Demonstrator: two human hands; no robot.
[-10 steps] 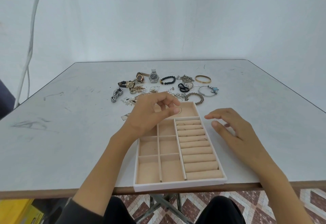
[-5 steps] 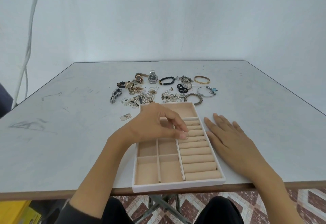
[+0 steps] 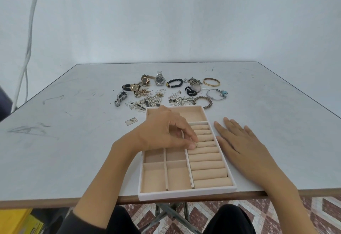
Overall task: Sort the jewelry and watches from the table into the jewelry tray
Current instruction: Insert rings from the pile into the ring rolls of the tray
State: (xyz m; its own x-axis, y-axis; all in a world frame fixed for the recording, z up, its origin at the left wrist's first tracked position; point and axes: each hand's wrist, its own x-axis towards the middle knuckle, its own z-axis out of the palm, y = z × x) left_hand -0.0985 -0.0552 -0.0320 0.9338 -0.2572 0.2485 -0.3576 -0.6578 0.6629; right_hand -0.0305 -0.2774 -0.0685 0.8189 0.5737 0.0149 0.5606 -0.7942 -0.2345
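Jewelry tray long axis runs away; left hand pinches ring, right hand flat w/ fingers spread.

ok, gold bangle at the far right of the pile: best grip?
Pinch the rim of the gold bangle from above, one finger inside the hoop and one outside. It lies flat and stands apart from its neighbours; the near arc is the most open.

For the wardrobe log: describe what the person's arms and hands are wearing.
The left hand and right hand are bare: no gloves, and no rings, watch or bracelet that show. The left forearm is uncovered up to a dark sleeve pushed up near the elbow. The right forearm shows no sleeve within the frame.
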